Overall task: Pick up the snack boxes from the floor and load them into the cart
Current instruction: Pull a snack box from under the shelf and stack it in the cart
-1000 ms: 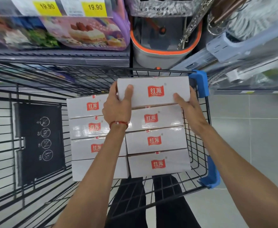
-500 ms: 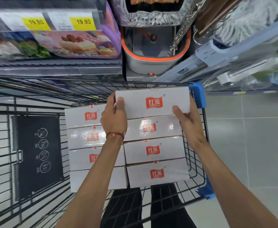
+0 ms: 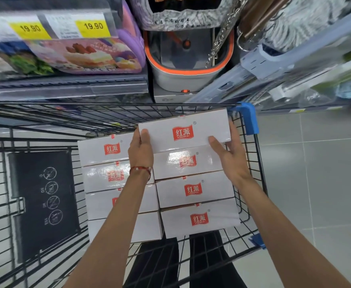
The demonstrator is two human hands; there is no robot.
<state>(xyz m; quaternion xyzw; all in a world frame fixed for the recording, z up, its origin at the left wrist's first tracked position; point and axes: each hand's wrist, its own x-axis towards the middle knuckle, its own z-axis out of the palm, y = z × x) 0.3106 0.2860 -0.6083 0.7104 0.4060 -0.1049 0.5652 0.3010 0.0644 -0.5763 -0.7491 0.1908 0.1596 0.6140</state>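
Retail shop aisle. Yellow 19.90 price tags (image 3: 93, 27) on shelf edge (image 3: 66, 88); packaged goods above; wire cart (image 3: 251, 175); mop bucket (image 3: 188, 65); grey tiled floor (image 3: 316, 173).

The top snack box (image 3: 184, 129) I hold is white, with a red logo patch bearing white characters; the stacked snack boxes (image 3: 195, 190) match it. The cart (image 3: 76, 115) is a black wire grid with blue corner guards (image 3: 247, 118). My left wrist carries a red bracelet (image 3: 141, 169). The price labels (image 3: 93, 28) are yellow with black digits. The bucket (image 3: 189, 80) is grey with an orange rim. The floor (image 3: 316, 173) is grey tile.
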